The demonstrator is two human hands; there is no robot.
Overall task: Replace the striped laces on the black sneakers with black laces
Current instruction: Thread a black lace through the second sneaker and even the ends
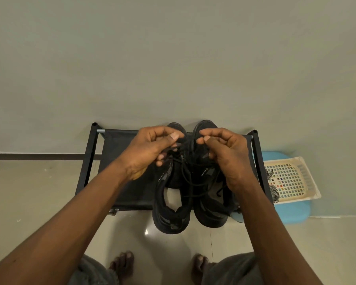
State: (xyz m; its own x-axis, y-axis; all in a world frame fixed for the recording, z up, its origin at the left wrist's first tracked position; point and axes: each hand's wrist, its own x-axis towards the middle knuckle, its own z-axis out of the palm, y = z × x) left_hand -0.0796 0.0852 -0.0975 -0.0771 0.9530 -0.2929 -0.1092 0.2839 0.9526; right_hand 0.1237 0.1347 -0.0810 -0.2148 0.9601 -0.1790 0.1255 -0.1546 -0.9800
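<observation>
Black laces are thin, soft and limp, so I judge they weigh almost nothing, sag wherever they are not held and snag easily on each other. The stiff tips are the place to take hold for threading, and the cord just behind an eyelet for pulling snug.

Nearest me are bare feet on a glossy tiled floor. Beyond them the black sneakers sit side by side on a low black shoe rack, toes to the wall and heels jutting past its near edge. The fabric shelf looks slack, so pressing down would give little support. Loose lace strands cross over both tongues, and black on black I cannot tell which eyelets are filled.

Above the toes, my left hand and right hand are curled, each thumb meeting a forefinger, pinching lace strands.

Right of the rack a cream basket rests on a blue stool with the striped laces at its edge. Behind stands a plain wall.
</observation>
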